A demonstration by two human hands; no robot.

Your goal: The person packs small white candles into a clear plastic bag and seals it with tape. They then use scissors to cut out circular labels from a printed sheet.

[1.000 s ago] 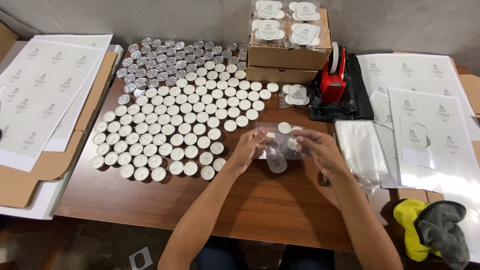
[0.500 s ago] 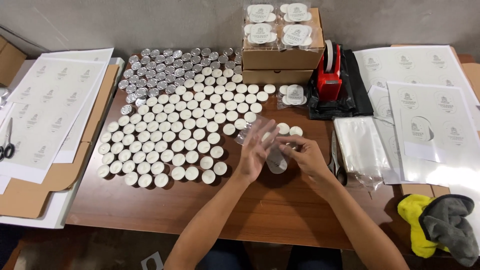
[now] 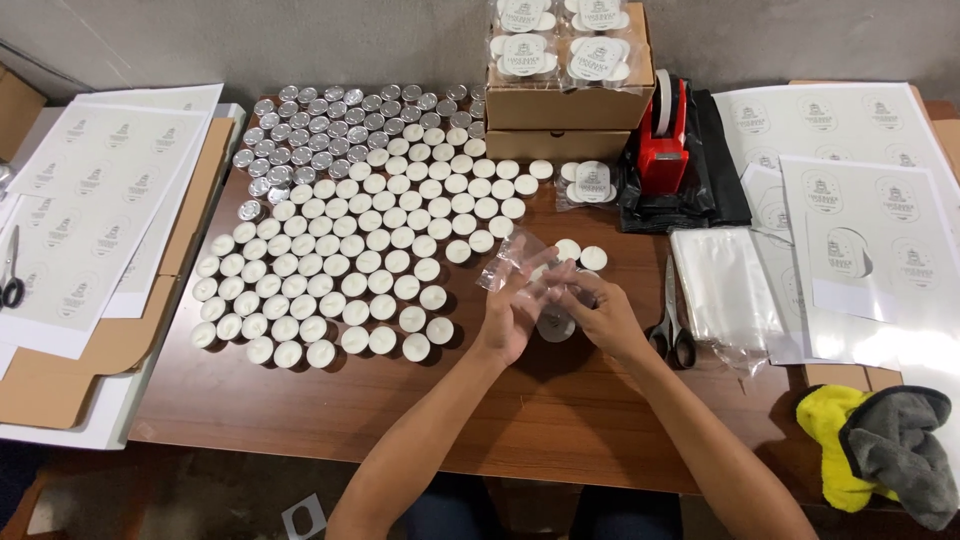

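**Bagging tealights at the wooden table**

Holding a small clear plastic bag (image 3: 515, 262) between them, both hands meet over the middle of the brown wooden table (image 3: 400, 410). The left hand (image 3: 515, 310) is half open, fingers stretched up along the bag's lower side with the thumb against it; the bag's loose upper end sticks out up and to the left of the fingertips. The right hand (image 3: 600, 315) is curled, its fingers pinched on the bag's other side. Under the two hands a round white tealight candle (image 3: 555, 325) shows through the film, so at least one candle sits in the bag; how many more I cannot tell.

Just above the hands lie two loose white tealights (image 3: 580, 253) on the wood. To the left spreads a wide field of white tealights in rows (image 3: 350, 270), and behind it a patch of silver metal cups turned bottom-up (image 3: 330, 130). Right of the right hand lie grey-handled scissors (image 3: 675, 320), then a stack of clear plastic bags (image 3: 720, 285).

Farther back stand two stacked brown cardboard boxes (image 3: 565, 115); the upper one carries four sealed clear packs of tealights with round labels (image 3: 565, 40), and one more labelled pack (image 3: 590, 182) lies in front of the boxes. Beside them a red tape dispenser (image 3: 665, 135) sits on black plastic sheeting (image 3: 715, 170). White sheets of round stickers (image 3: 860, 200) cover the right end, with a yellow and grey cloth (image 3: 880, 450) at the near corner.
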